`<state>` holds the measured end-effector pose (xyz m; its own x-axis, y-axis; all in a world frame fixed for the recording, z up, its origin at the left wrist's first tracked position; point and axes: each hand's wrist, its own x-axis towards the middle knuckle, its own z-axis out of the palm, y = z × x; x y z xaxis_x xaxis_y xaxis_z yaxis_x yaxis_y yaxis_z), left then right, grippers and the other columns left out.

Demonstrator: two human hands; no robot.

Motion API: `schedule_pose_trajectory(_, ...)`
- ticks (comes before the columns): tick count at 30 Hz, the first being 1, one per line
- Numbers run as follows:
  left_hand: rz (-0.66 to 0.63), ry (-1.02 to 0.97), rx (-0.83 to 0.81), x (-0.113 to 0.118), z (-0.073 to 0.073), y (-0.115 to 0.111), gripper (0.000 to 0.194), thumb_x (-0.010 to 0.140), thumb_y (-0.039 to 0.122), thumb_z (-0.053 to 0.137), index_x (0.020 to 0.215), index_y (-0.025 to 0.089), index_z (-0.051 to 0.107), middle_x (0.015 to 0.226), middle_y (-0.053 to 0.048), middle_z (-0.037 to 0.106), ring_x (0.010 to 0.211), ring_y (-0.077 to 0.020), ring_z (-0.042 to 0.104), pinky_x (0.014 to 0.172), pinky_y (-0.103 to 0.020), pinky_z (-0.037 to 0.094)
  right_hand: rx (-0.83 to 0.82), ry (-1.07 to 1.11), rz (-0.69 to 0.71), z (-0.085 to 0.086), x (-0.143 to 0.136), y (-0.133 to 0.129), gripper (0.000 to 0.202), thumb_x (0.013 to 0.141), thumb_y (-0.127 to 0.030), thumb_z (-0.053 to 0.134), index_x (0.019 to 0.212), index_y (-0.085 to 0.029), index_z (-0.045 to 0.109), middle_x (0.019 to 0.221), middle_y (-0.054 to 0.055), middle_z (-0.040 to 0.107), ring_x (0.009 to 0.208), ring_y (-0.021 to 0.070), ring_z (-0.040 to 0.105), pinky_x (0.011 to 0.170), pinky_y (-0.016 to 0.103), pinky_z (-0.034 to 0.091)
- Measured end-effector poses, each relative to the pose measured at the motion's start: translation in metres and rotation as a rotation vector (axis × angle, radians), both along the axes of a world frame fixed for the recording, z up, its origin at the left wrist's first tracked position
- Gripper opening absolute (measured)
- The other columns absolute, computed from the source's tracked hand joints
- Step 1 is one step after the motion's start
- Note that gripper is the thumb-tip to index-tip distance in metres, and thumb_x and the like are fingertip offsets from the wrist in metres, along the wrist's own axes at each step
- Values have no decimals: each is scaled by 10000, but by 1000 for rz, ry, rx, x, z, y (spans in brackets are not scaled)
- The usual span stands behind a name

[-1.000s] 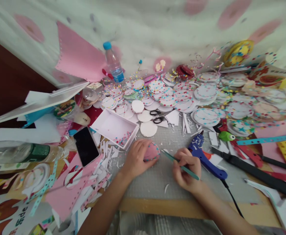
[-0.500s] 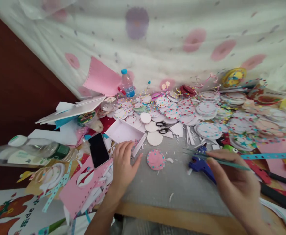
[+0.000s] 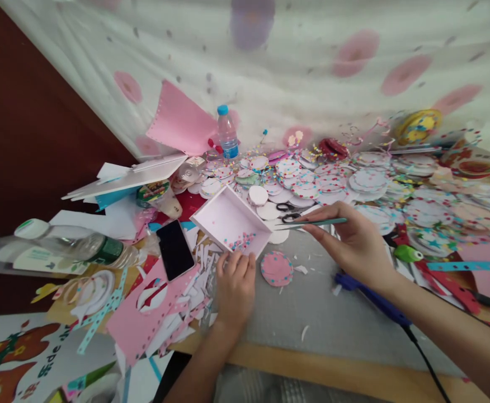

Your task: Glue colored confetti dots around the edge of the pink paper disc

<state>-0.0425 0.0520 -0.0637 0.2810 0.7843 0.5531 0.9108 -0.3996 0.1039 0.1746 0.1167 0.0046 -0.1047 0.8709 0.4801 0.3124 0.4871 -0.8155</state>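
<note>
head view: we see two bare hands over a cluttered bench (image 3: pixel 291 362). left hand (image 3: pixel 235 296) — fingers bent over the near wall of the white box (image 3: pixel 222 217), touching it; we can't tell if it grips or only rests there. right hand (image 3: pixel 356 243) is grasping teal tweezers (image 3: pixel 329 221) between thumb and fingers, raised, tips pointing left by the box's right corner; we can't tell if the tips touch it. coloured dots (image 3: pixel 243 242) sit inside the box, gathered toward its near right corner.

pink disc (image 3: pixel 277 268) lies flat on the grey mat (image 3: pixel 278 327), just right of the left hand, back from the middle of the bench's front edge — small dots round its rim. we mark a white scrap (image 3: pixel 301 269) beside it. blue glue gun (image 3: pixel 373 299) lies partly under the right forearm, cord running to the front edge. black-handled scissors (image 3: pixel 284 207) are behind the tweezers. phone (image 3: pixel 175 250) lies left of the box, near the paper strips (image 3: pixel 203 263). we have dotted discs (image 3: pixel 304 190) piled along the back edge, and a blue-capped bottle (image 3: pixel 228 134) upright there, left of middle.
</note>
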Motion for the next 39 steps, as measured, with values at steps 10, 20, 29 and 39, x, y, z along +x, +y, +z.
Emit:
schedule_pose_trajectory(10,7,25,-34,1,2,-1,257,891,60,498,1098,113,641,903,-87,722,987,-255,619,947,-452,361,100,-281,20,-16,-21,28,39,825,-244,664,816,-234,627,783,22,721,744,214,650,695,359,453)
schedule_pose_trajectory(20,25,-3,-40,5,3,0,270,872,63,488,1084,121,644,917,-94,725,992,-266,622,959,-462,356,145,-379,27,-25,-29,40,91,796,-162,666,785,-229,607,720,11,696,686,198,599,708,352,388)
schedule_pose_trajectory(29,20,-38,-64,5,6,0,280,846,75,490,1078,102,644,926,-101,721,1001,-271,612,969,-461,339,109,-464,100,-36,-38,44,61,816,-147,632,809,-197,598,698,15,665,675,184,591,757,350,322)
schedule_pose_trajectory(39,27,-30,-55,6,3,-1,303,847,69,483,1100,125,640,928,-96,721,994,-267,618,974,-464,336,109,-519,169,-44,-54,38,45,841,-176,604,803,-192,587,703,35,656,666,185,565,761,334,309)
